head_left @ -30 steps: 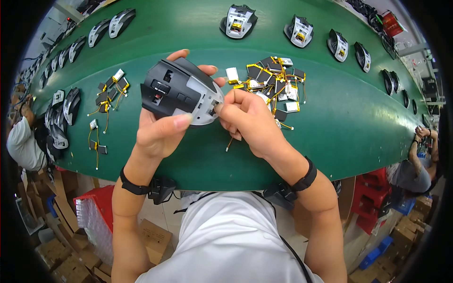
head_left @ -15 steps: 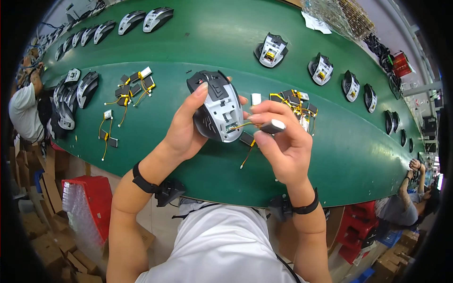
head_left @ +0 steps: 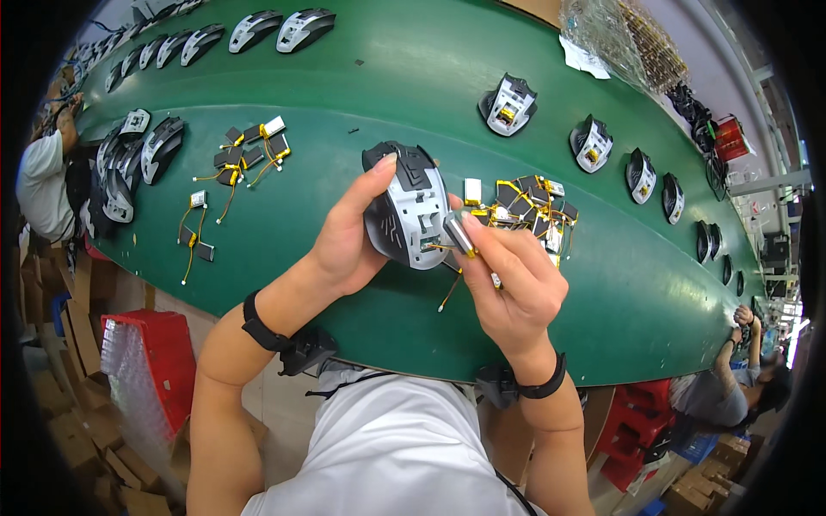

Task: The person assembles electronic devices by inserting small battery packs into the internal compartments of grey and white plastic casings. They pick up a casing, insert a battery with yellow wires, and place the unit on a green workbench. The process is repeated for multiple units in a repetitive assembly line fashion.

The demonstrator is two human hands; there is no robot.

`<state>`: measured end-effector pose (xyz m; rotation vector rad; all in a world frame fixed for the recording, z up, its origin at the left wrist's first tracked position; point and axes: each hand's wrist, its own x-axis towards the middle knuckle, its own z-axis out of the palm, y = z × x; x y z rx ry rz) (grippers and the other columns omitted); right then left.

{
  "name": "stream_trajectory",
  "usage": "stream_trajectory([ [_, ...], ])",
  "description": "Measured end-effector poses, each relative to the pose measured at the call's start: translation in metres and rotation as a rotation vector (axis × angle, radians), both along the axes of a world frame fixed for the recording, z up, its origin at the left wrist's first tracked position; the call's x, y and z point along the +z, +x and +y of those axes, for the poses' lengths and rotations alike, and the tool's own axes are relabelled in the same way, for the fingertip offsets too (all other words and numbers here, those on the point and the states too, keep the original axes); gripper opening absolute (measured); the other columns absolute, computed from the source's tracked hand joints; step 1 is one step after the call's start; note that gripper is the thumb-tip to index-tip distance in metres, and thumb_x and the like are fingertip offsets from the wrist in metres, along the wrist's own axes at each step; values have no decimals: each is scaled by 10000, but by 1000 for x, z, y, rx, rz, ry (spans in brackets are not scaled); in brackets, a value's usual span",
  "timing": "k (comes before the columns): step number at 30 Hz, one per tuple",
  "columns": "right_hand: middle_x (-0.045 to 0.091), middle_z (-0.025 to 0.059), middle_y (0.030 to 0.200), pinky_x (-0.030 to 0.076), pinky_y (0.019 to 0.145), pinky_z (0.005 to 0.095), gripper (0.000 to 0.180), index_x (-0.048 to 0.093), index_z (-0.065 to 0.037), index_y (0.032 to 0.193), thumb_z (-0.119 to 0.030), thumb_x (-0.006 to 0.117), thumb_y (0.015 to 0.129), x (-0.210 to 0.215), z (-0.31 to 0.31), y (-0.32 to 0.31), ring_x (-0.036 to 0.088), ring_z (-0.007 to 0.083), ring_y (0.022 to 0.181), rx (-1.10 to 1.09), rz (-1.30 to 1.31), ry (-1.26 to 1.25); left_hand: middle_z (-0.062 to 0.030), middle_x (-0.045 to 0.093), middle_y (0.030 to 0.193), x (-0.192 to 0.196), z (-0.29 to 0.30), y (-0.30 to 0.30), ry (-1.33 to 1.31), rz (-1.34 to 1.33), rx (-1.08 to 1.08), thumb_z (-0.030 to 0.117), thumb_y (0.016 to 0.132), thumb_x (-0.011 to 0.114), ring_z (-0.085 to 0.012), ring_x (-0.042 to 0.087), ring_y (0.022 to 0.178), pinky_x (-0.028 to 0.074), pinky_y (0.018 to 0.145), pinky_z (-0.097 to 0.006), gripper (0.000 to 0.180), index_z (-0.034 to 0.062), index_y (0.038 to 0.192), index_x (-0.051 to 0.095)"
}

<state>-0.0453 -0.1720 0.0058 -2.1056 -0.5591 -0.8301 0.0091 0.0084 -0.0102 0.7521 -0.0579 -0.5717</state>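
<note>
Mid-frame, my left hand [head_left: 346, 243] clamps the mouse [head_left: 400, 222], seemingly so its slot [head_left: 427, 243] faces up. My right hand [head_left: 519, 277] pinches the battery [head_left: 460, 236] close, perhaps sparing its wires [head_left: 440, 248].

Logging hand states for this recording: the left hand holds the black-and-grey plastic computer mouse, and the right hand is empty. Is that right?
No, the right hand isn't empty: the head view shows it pinching a small dark-and-silver rectangular battery. The left hand does hold the black-and-grey plastic computer mouse.
</note>
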Motion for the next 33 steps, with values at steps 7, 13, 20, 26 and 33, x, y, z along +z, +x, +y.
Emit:
stream_trajectory([
  [7, 639, 26, 818, 435, 492, 272, 344, 741, -46, 976, 6, 820, 646, -3, 6, -1, 553, 158, 605, -43, -120, -218, -212, 663, 1107, -1, 3, 1, 52, 26, 8, 481, 995, 403, -316, 695, 958, 573, 850, -425, 566, 19, 1306, 506],
  [13, 628, 39, 847, 450, 507, 283, 321, 735, -42, 986, -31, 811, 675, -11, 7, -7, 569, 161, 645, 21, -61, -258, -214, 667, 1052, -9, 3, 0, 111, 77, 16, 482, 995, 395, -330, 705, 895, 582, 811, -432, 564, 16, 1292, 510],
  [20, 655, 36, 812, 483, 564, 315, 255, 711, -58, 891, -68, 838, 669, -3, 4, -4, 603, 192, 661, 67, 90, -63, -203, 665, 1070, -6, 2, 0, 109, -33, -78, 476, 987, 405, -273, 694, 912, 568, 814, -377, 597, -1, 1338, 479],
  [26, 659, 55, 810, 496, 593, 334, 212, 665, -56, 818, -47, 828, 683, -8, 5, -4, 626, 219, 685, 88, 176, 25, -204, 660, 1087, -11, 2, -5, 196, -151, -121, 448, 970, 412, -243, 683, 949, 550, 862, -360, 608, -19, 1356, 455],
  [33, 667, 79, 908, 518, 622, 342, 248, 693, -6, 912, 8, 803, 690, 2, -2, -2, 653, 232, 774, 177, -6, -225, -223, 667, 1070, -3, 6, 1, 153, -72, -48, 460, 978, 397, -268, 703, 897, 578, 801, -370, 597, -8, 1340, 475],
])
